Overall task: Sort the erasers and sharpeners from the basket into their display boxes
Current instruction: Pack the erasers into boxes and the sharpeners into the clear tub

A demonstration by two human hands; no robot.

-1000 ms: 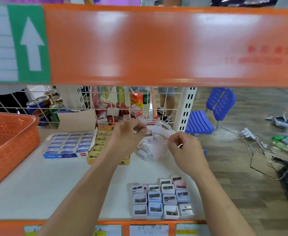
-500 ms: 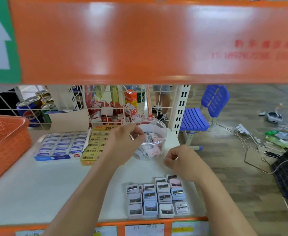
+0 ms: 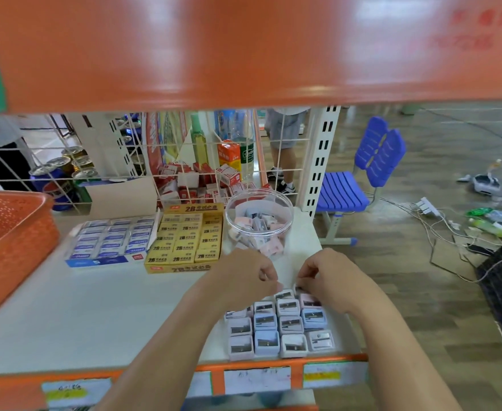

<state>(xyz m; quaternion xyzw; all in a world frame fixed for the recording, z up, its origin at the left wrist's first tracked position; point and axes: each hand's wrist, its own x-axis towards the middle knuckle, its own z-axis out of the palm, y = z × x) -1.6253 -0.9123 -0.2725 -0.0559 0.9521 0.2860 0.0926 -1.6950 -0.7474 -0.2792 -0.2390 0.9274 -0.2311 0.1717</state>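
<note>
The white shelf (image 3: 95,315) sat under a big orange board (image 3: 243,48). On the far left stood the orange basket (image 3: 12,232). Its inside was cut off, so what was left in it could not be seen. Next came the blue eraser box (image 3: 110,241), then the yellow eraser box (image 3: 184,238), and both looked full. Just right of them was the clear tub (image 3: 258,223) with a heap of little things inside.

In front of the tub, the left hand (image 3: 243,277) was close to the right hand (image 3: 329,277). The left fingers were bent in, but it was too hard to see if they held anything. The right hand's fingertips pinched a small sharpener (image 3: 299,287). It was at the back edge of the rows of sharpeners (image 3: 279,324), which lay on the shelf near its front.

The step looked like adding that sharpener to the back row. To do it well, it should go down flat, blade side up like the others. It should sit snug beside its neighbour and not bump the neat rows. The left hand could keep the row steady.

The hands hid most of the back row. On the far right were a blue chair (image 3: 362,179) and cables (image 3: 439,229) on the floor.
</note>
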